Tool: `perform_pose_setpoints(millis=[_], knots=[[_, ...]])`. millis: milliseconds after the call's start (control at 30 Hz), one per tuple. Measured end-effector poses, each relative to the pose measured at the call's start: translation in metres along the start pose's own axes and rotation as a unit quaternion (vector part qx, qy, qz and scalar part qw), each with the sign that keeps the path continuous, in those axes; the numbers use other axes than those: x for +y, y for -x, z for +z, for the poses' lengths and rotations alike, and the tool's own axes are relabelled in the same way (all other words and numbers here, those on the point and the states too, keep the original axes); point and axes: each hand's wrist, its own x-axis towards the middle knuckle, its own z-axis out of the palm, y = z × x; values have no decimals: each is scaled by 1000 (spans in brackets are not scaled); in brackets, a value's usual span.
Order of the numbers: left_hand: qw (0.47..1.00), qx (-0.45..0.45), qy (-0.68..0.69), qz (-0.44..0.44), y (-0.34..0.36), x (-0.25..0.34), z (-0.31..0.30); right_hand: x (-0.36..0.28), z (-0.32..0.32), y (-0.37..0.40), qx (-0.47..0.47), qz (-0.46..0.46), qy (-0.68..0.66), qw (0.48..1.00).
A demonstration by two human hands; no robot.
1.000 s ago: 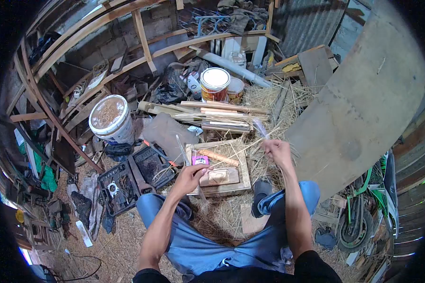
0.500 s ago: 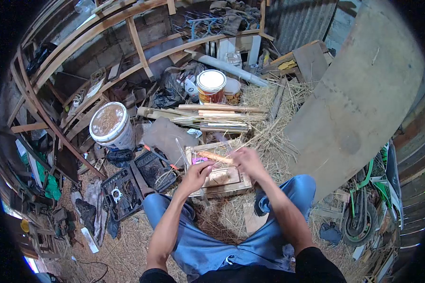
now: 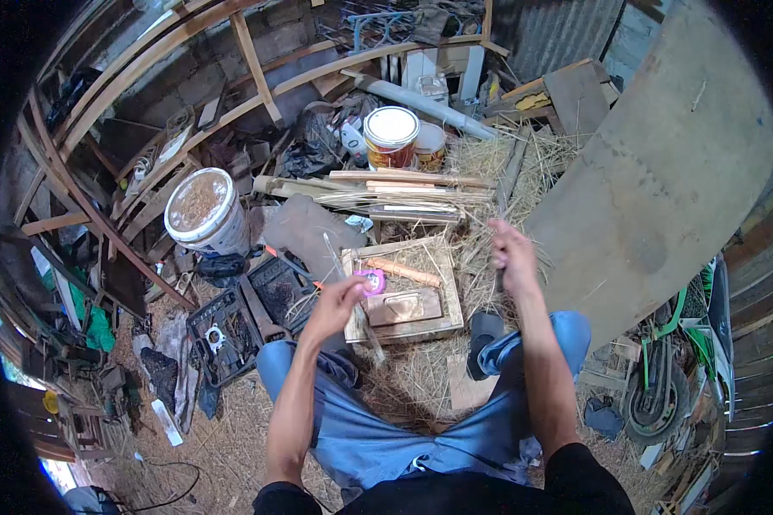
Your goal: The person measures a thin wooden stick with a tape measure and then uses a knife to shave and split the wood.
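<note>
My left hand (image 3: 335, 311) is closed, thumb and index finger pressed together, at the left side of a shallow wooden box (image 3: 448, 279). Right by its fingertips, inside the box, is a round pink object (image 3: 372, 281) with a pale centre. My right hand (image 3: 515, 260) is raised to the right of the box, fingers curled round something dark and narrow that I cannot make out. An orange-brown wooden stick (image 3: 408, 271) lies slantwise in the box. Nearer me is a flat wooden piece (image 3: 404, 306) with a raised shape on it.
An open tool case (image 3: 223, 339) lies to the left, with a hand saw (image 3: 260, 309) across it. Behind stand a bucket of sawdust (image 3: 200, 206), a lidded paint bucket (image 3: 392, 129) and stacked wood strips (image 3: 404, 193). A large board (image 3: 661, 172) leans at right; straw covers the floor.
My hands have moved apart: the right one went right and up, away from the box, the left one slightly left. The box's contents show more fully. The view has shifted a little.
</note>
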Motion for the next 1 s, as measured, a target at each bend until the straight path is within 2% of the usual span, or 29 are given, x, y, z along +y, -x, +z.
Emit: perform_pose_setpoints(millis=[33, 67, 133, 267, 333, 367, 433, 500, 533, 567, 633, 700, 733, 767, 833, 867, 900, 967, 1000], knots=[[999, 42, 0, 15, 1, 9, -7, 0, -3, 0, 0, 1, -1, 1000], [999, 43, 0, 17, -3, 4, -11, 0, -6, 0, 26, -14, 46, 998], [985, 96, 138, -45, -11, 0, -12, 11, -6, 0, 43, -16, 118, 992], [968, 91, 212, -95, -16, 22, -2, 44, 28, 11, 4, -52, 210, 976], [965, 74, 238, -81, -18, 19, 4, 29, 46, 23, -29, -135, 348, 927], [960, 56, 266, -70, -20, 15, 7, 23, 51, 24, -30, -138, 349, 926], [954, 42, 290, -64, -22, 16, 9, 15, 56, 24, -42, -142, 248, 958], [972, 15, 220, -82, -22, 23, 11, 18, 50, 13, -45, -170, 271, 946], [991, 15, 120, -60, -17, 31, 16, 20, 49, 10, -35, -146, 205, 967], [991, 14, 120, -61, -15, 31, 24, 22, 48, 8, -26, -121, 138, 983], [993, -97, 60, -40, -8, 29, 42, 15, 51, 14, -31, -107, 137, 984], [961, -163, 184, -125, -2, 16, 67, 16, 51, 16, -56, -75, 160, 983], [940, -190, 248, -137, 0, 14, 74, 20, 50, 15, -55, -78, 180, 979], [939, -191, 249, -137, -2, 11, 80, 24, 48, 15, -53, -77, 181, 979], [981, -157, 98, 58, -9, 14, 87, 27, 52, 18, -112, -59, 235, 964], [967, -166, 186, -51, -11, 16, 88, 31, 56, 20, -127, -101, 240, 957], [967, -166, 187, -51, -15, 12, 88, 34, 55, 20, -128, -100, 241, 957], [983, -38, 172, -53, -28, -2, 88, 45, 51, 14, -79, -85, 317, 941], [958, -9, 278, -64, -34, -3, 84, 60, 45, 12, -62, -107, 306, 944]])
